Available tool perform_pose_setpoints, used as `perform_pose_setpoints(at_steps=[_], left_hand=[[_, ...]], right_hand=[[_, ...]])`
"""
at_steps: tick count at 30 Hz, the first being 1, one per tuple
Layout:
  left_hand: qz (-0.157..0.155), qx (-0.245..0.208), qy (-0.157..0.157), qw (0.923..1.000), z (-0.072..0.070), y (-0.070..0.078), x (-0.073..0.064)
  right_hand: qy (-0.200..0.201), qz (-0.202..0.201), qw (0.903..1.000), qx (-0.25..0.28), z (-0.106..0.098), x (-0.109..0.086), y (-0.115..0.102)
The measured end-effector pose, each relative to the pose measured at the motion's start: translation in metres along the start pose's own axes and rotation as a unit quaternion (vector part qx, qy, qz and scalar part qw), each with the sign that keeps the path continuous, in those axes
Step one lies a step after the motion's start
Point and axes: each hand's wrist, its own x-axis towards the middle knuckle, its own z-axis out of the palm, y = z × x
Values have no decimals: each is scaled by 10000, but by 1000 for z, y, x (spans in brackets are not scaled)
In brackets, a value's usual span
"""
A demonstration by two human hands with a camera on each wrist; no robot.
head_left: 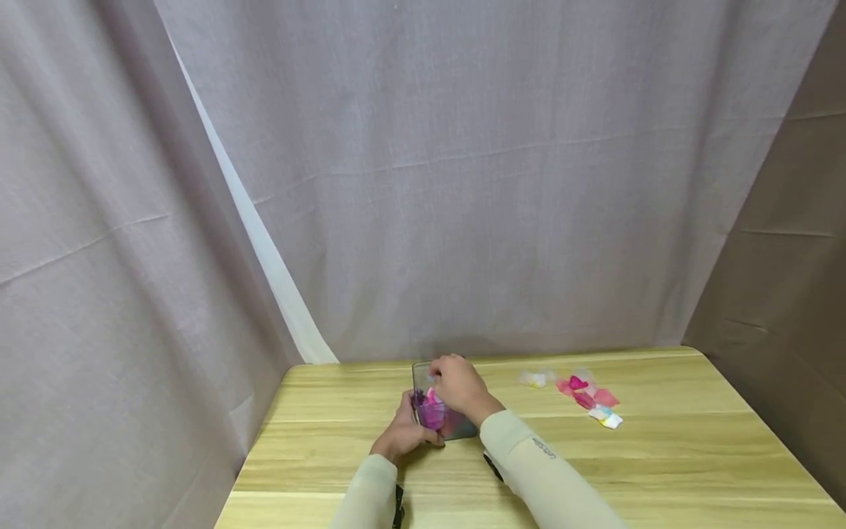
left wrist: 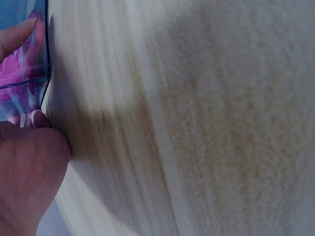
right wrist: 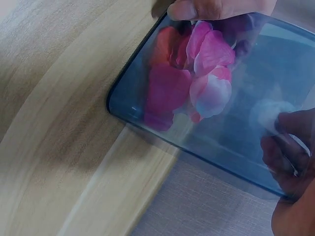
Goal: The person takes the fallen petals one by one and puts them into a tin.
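Note:
My left hand [head_left: 405, 432] grips a clear, bluish see-through box [head_left: 463, 427], holding it tilted close over the table, with the thumb on one side. Pink, red and purple flower petals [right wrist: 170, 91] lie bunched inside it toward one end. My right hand [head_left: 460, 386] reaches in at the box's other end. Between its thumb and fingers it pinches a whitish petal [right wrist: 268, 113], seen through the clear wall. In the left wrist view, the left palm [left wrist: 34, 167] lies beside the box's corner, with pink petals showing through.
On the wooden table [head_left: 330, 433], right of the box, lies a loose group of pink petals [head_left: 584, 400] with a white, yellow and blue piece [head_left: 604, 417] at its near side. A pale, yellowish piece [head_left: 537, 380] lies nearer the box. Grey curtains [head_left: 496, 220] hang behind.

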Motion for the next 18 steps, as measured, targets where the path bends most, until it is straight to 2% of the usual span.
perform_pose_setpoints(at_steps=[7, 18], left_hand=[[-16, -168, -16, 9999, 1, -3, 2], [-66, -111, -15, 9999, 0, -6, 4]], right_hand=[[-58, -88, 9999, -61, -3, 1, 0], [-136, -86, 9998, -80, 0, 2, 4]])
